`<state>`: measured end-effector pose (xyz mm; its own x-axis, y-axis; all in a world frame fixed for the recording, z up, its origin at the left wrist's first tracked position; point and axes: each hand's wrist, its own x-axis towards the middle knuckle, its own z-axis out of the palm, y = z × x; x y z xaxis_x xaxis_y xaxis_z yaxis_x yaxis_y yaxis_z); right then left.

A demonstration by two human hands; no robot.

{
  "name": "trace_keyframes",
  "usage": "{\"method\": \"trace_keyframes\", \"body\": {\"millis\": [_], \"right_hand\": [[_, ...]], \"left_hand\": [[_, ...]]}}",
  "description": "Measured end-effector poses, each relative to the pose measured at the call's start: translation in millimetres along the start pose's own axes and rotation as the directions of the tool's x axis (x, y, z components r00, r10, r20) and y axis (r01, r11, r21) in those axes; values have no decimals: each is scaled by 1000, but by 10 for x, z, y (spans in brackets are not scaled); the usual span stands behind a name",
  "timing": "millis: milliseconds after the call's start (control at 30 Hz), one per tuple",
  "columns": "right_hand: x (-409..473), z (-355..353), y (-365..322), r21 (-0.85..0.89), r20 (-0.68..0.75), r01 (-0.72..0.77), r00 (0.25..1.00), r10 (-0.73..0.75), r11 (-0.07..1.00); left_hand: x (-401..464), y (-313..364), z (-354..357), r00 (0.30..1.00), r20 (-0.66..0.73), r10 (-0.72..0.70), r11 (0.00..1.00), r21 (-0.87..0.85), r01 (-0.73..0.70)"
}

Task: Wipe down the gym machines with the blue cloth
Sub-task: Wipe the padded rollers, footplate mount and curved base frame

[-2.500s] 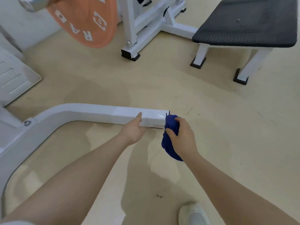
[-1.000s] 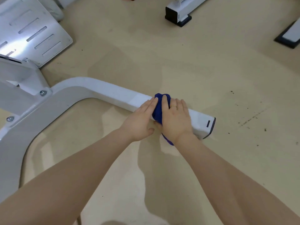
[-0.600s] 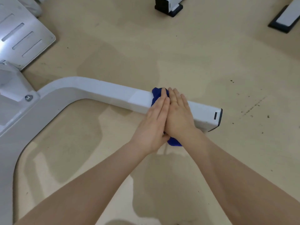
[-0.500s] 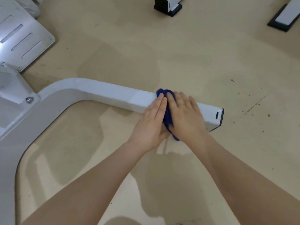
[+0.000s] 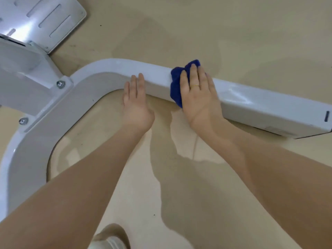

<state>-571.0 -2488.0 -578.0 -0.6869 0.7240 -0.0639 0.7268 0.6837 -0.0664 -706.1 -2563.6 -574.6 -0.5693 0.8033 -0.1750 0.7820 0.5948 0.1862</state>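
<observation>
Your right hand [image 5: 199, 97] lies flat on the cloth [image 5: 177, 85], fingers straight and close together, pressing it down onto the top of the white frame bar [image 5: 260, 103]. The cloth is bunched up dark blue under your palm and fingers; it peeks out past your fingertips at the far edge of the bar and hangs over the near face on the thumb side. There is a thin gold ring [image 5: 195, 85] on one finger of that hand.

Your left hand [image 5: 136, 103] is just beside it, apart from the cloth, fingers straight and held together, their tips touching the near face of the bar where it starts to curve. It holds nothing.

The bar runs from the right edge, where a dark slot [image 5: 327, 116] marks its end, across to the bend and then sweeps down the left side towards you. Two bolts [image 5: 60, 84] fix a white bracket [image 5: 27, 72] to the frame at the left. Beyond that, top left, a shiny metal plate [image 5: 46, 17] with slots lies on the floor [image 5: 233, 33].

The floor is beige, with a few dark specks and your arms' shadows across it. The toe of a pale shoe [image 5: 109, 239] shows at the bottom edge, between your forearms.
</observation>
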Motion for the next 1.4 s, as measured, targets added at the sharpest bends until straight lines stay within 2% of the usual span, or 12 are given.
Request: {"method": "trace_keyframes", "body": {"millis": [167,333,433,533,667,733,867,967,1067,1167,1300,1400], "right_hand": [[440,-41,-231,78,86,122,988,-129,989],[145,196,-35,-68,-200,72,976,-84,995],[445,221,-322,-49,-210,59,975,-69,997],[735,213,-638,-11,-157,87,984,-88,996],[871,246,-730,-39,-256,176,950,-180,984],[852,289,-665,-84,-264,196,941,-211,977],[723,293,-691,-53,-260,75,962,-87,996],[887,203,-866,-63,-182,203,960,-211,977],[1128,136,-1059,-44,-134,340,930,-343,939],[1040,160,-961,-12,-140,282,949,-281,959],[598,321,-584,5,-333,199,924,-186,980],[514,215,-561,-3,-185,178,967,-176,984]], "left_hand": [[235,-314,-99,999,38,-11,996,91,8],[439,-579,-120,992,-16,126,990,63,-125],[403,-601,-97,981,-65,180,983,41,-178],[486,-600,-113,976,-29,215,977,18,-214],[556,-716,-183,958,-33,283,956,-64,-285],[558,-832,-156,964,-71,258,963,-62,-262],[538,-1026,-112,974,-96,207,977,-22,-210],[528,-1072,-67,967,-125,220,974,-33,-226],[402,-1138,-23,982,-112,153,987,-35,-158],[201,-1274,-137,995,-47,83,996,-4,-84],[-20,-1350,-458,999,-30,21,998,56,-19],[-202,-1270,-599,999,-44,4,998,64,-1]]}}
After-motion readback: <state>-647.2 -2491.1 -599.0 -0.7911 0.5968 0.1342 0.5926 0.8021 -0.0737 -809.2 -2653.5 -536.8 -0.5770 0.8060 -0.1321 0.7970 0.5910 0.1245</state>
